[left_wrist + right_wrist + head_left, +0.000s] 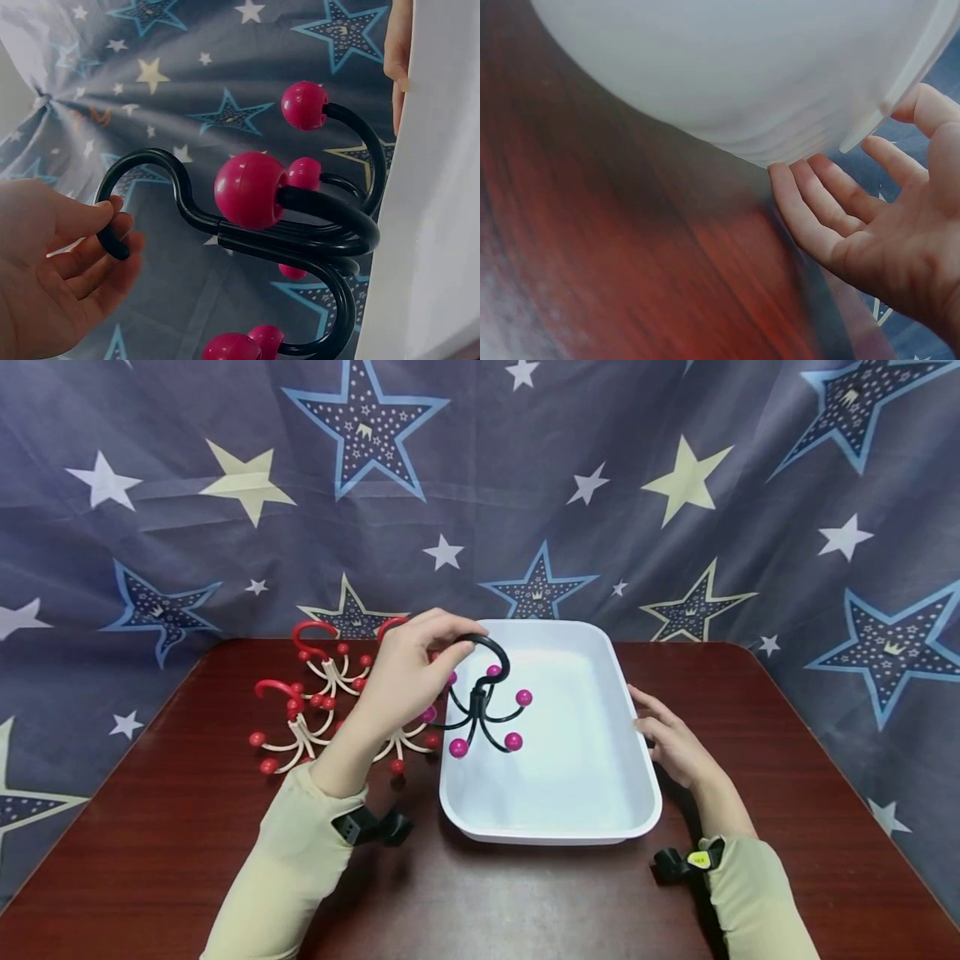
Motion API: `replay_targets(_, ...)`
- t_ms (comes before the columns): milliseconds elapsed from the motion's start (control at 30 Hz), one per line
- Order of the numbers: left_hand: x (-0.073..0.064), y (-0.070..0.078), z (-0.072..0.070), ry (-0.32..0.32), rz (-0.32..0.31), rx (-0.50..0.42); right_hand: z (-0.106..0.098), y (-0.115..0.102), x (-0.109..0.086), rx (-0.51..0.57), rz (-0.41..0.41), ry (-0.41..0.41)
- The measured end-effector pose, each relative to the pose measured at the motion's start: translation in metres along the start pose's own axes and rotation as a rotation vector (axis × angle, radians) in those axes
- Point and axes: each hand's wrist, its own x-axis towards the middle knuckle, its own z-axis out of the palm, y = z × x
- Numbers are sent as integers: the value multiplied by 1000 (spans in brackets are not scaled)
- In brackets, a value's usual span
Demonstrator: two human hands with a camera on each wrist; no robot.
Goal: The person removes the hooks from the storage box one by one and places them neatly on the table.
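Note:
My left hand [408,672] pinches the hooked end of a black swivel hook hanger [477,703], whose curved arms end in pink balls. The hanger is held over the left part of a white plastic tray [577,752], its arms spread and balls at the bottom. In the left wrist view, thumb and fingers close around the tip of the black hook [142,155]. At the tray's right side, my right hand [678,747] touches the outer wall. The right wrist view shows its fingertips [780,174] against the tray's side, fingers loosely extended.
Left of the tray, several cream hangers [300,735] with red hooks and red balls stand on the dark red wooden table [150,827]. My left forearm partly hides them. A star-patterned cloth [480,485] hangs behind the table.

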Motion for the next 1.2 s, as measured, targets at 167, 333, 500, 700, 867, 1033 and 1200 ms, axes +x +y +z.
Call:
replay_targets(167,-16,1,-13,7,9,36,0,-1,0,-6,4,3)
replay_targets(333,-31,1,-26,16,34,83,1,-2,-1,-10,6,8)
replay_targets(500,-44,-3,-37,32,14,120,0,-1,-1,-14,1,8)
replay_targets(700,-60,-9,-48,48,18,189,0,-2,0,-14,3,6)
replay_targets(867,-74,-17,-59,47,-15,237,1,-1,0,-20,5,9)
replay_targets(1033,-87,-26,-68,43,-57,285,2,0,0,-24,8,14)
replay_targets(1200,-97,-35,-75,49,-92,299,2,1,0,-18,5,21)
